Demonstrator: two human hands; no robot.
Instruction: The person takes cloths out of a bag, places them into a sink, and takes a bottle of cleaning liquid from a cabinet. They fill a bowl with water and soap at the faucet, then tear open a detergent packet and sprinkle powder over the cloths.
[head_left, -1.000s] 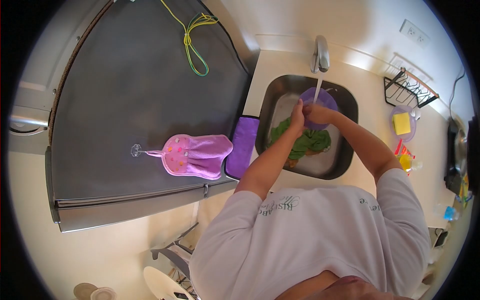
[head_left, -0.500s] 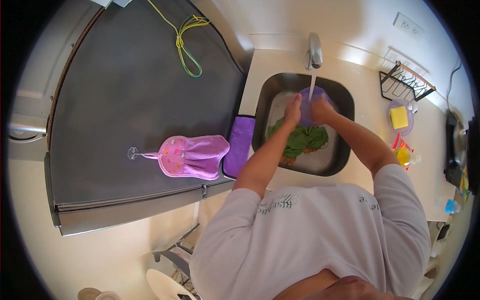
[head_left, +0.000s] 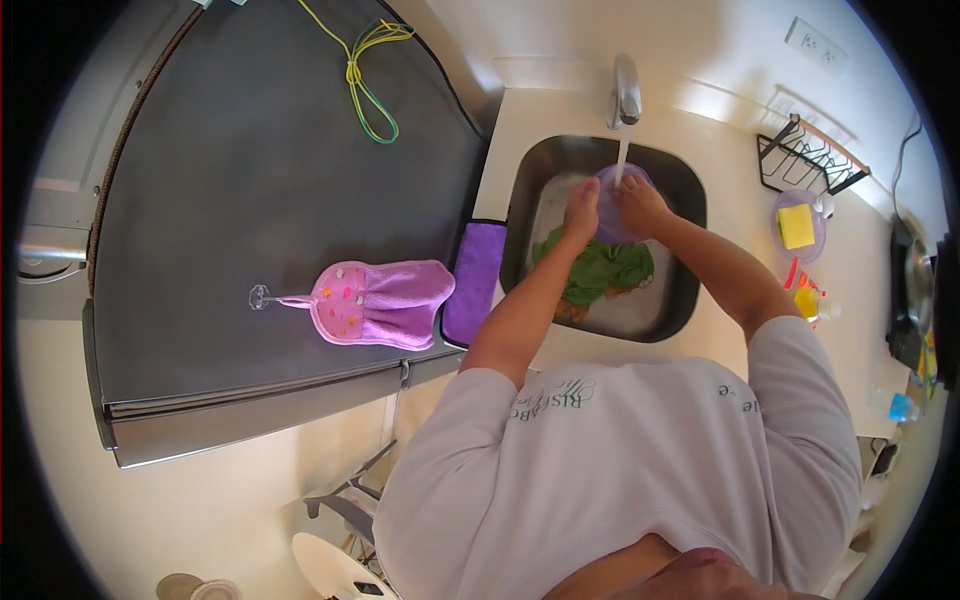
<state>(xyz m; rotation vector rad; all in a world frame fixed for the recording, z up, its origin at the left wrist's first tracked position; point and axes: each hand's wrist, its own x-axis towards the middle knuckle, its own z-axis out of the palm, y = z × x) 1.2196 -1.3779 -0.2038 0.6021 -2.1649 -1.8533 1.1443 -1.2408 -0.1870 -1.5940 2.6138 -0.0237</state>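
Under the running faucet, a purple bowl is held over the steel sink. My left hand grips the bowl's left side, its thumb at the rim. My right hand is inside the bowl at its right, fingers apart beside the water stream, palm side hidden. Green leafy vegetables lie in the sink just below the bowl, with some brownish pieces under them.
Right of the sink are a black wire rack, a yellow sponge on a purple dish and a yellow bottle. A purple cloth and a pink hand towel are at the left.
My right hand has opened inside the bowl, its fingers now spread near the stream. My left hand stays on the bowl's side. The whole view has shifted slightly.
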